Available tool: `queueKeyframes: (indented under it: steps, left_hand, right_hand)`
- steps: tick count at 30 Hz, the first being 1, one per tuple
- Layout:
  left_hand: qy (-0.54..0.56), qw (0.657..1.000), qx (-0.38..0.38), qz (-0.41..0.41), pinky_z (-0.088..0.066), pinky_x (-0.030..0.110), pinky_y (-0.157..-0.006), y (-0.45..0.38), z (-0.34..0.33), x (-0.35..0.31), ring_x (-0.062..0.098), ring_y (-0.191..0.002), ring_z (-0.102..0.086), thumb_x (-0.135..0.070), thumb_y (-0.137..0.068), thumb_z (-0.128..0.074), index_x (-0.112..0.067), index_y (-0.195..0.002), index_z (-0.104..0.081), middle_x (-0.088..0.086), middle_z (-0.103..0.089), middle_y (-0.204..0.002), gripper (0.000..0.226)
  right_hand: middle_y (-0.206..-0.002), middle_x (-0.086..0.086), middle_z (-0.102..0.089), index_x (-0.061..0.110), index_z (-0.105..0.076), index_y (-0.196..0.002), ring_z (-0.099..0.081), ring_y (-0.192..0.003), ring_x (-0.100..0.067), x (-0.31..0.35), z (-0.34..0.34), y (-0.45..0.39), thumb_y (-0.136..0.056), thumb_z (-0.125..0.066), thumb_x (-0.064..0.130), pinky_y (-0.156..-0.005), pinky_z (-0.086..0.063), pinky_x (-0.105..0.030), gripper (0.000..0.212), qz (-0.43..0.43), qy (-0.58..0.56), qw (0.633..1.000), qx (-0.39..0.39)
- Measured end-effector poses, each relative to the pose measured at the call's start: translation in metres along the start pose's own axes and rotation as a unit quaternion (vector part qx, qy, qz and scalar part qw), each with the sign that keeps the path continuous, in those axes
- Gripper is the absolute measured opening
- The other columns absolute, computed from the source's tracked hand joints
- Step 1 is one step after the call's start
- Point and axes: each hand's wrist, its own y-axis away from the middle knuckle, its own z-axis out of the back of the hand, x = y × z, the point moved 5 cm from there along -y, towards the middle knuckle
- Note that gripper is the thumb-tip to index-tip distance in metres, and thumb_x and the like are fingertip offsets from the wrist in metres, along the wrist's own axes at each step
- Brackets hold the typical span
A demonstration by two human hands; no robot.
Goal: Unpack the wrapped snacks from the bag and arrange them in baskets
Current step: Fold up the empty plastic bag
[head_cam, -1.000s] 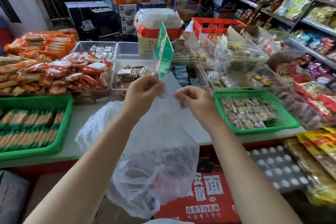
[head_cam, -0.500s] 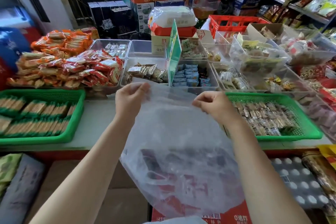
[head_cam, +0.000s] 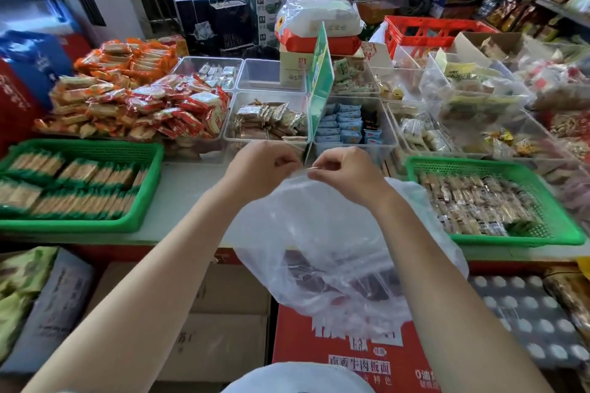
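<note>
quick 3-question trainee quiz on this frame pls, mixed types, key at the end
1. True or false: both hands pinch the top edge of the clear bag.
2. Multiple choice: the green basket near the right hand is A) bare, B) holding wrapped snacks, C) upside down.
3. Fill in: the upright sign between the clear bins is coloured ____.

Key: 1 true, left hand and right hand both grip it; 2 B; 3 green.
</note>
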Motion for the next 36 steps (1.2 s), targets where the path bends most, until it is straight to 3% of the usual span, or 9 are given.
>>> queueKeyframes:
  steps: [5,8,12,16,21,24,27,32,36]
  left_hand:
    - [0.025,0.997,0.069,0.006,-0.053,0.031,-0.077,0.007,-0.009,-0.001,0.015,-0.081,-0.063,-0.037,-0.080,-0.081,-0.016,-0.101,-0.076,-0.004,-0.070,-0.090,0.031]
    - [-0.018,0.999,0.032,0.032,-0.055,0.036,-0.075,0.005,-0.011,0.001,0.017,-0.076,-0.064,-0.032,-0.084,-0.079,-0.019,-0.087,-0.077,-0.004,-0.071,-0.082,0.014]
    - [-0.081,0.991,-0.049,0.091,-0.050,0.035,-0.073,0.013,0.010,0.020,0.024,-0.083,-0.063,-0.031,-0.090,-0.073,-0.015,-0.088,-0.073,0.000,-0.070,-0.086,0.016]
    - [-0.132,0.978,-0.088,0.138,-0.044,0.034,-0.073,0.019,0.029,0.041,0.029,-0.091,-0.063,-0.027,-0.093,-0.068,-0.014,-0.096,-0.071,0.004,-0.071,-0.097,0.014]
    - [-0.056,0.998,0.004,0.014,-0.051,0.035,-0.095,0.011,0.015,0.009,0.017,-0.105,-0.066,-0.040,-0.087,-0.075,-0.023,-0.124,-0.067,-0.003,-0.072,-0.116,0.042]
    - [-0.003,0.999,-0.007,-0.032,-0.055,0.034,-0.084,0.005,0.007,-0.017,0.015,-0.088,-0.069,-0.035,-0.086,-0.077,-0.019,-0.108,-0.075,-0.003,-0.075,-0.097,0.027]
    - [0.014,1.000,-0.025,-0.002,-0.052,0.034,-0.072,0.004,0.012,-0.012,0.017,-0.072,-0.061,-0.023,-0.086,-0.077,-0.013,-0.089,-0.076,-0.002,-0.069,-0.077,0.011]
    - [0.049,0.996,-0.046,0.049,-0.045,0.026,-0.067,0.016,0.023,0.020,0.006,-0.062,-0.053,-0.015,-0.084,-0.079,-0.010,-0.086,-0.072,-0.013,-0.060,-0.068,0.009]
    - [0.088,0.993,0.024,0.070,-0.050,0.026,-0.076,0.018,0.016,0.012,0.009,-0.083,-0.062,-0.031,-0.085,-0.079,-0.022,-0.097,-0.071,-0.005,-0.069,-0.092,0.017]
  right_hand:
    - [-0.070,0.011,-0.065,0.018,-0.073,-0.080,-0.054,-0.059,0.008,-0.005,0.006,0.004,-0.084,-0.081,0.025,-0.057,-0.039,-0.009,0.011,-0.006,0.010,1.000,-0.011]
    - [-0.073,0.007,-0.066,0.013,-0.075,-0.084,-0.054,-0.063,0.001,0.005,0.003,0.004,-0.084,-0.080,0.029,-0.057,-0.041,-0.010,0.017,0.007,0.015,1.000,-0.013]
    - [-0.073,0.009,-0.064,0.018,-0.071,-0.080,-0.057,-0.071,-0.009,-0.017,0.020,0.006,-0.088,-0.076,0.029,-0.068,-0.045,-0.026,0.014,-0.031,0.078,0.996,-0.004]
    - [-0.077,0.012,-0.064,0.021,-0.070,-0.080,-0.061,-0.083,-0.018,-0.038,0.035,0.011,-0.087,-0.076,0.034,-0.097,-0.047,-0.050,0.015,-0.096,0.170,0.981,0.017]
    - [-0.080,0.008,-0.065,0.018,-0.069,-0.084,-0.060,-0.077,-0.008,0.006,0.028,0.011,-0.087,-0.075,0.030,-0.076,-0.049,-0.030,0.013,-0.020,0.104,0.994,-0.001]
    - [-0.077,0.010,-0.062,0.024,-0.066,-0.085,-0.055,-0.071,-0.001,0.029,0.016,0.013,-0.084,-0.079,0.030,-0.064,-0.041,-0.019,0.015,0.024,0.067,0.997,0.014]
    - [-0.073,0.008,-0.057,0.019,-0.063,-0.083,-0.049,-0.065,-0.004,0.023,0.025,0.017,-0.080,-0.082,0.037,-0.057,-0.036,-0.015,0.027,0.001,0.047,0.999,0.017]
    - [-0.076,0.000,-0.063,0.012,-0.068,-0.086,-0.054,-0.067,-0.009,-0.011,0.050,0.032,-0.082,-0.080,0.034,-0.067,-0.045,-0.024,0.025,-0.061,-0.033,0.998,0.003]
    - [-0.085,-0.003,-0.072,0.014,-0.071,-0.088,-0.064,-0.079,-0.009,-0.004,0.044,0.034,-0.087,-0.077,0.021,-0.077,-0.051,-0.025,0.010,-0.037,-0.088,0.993,-0.062]
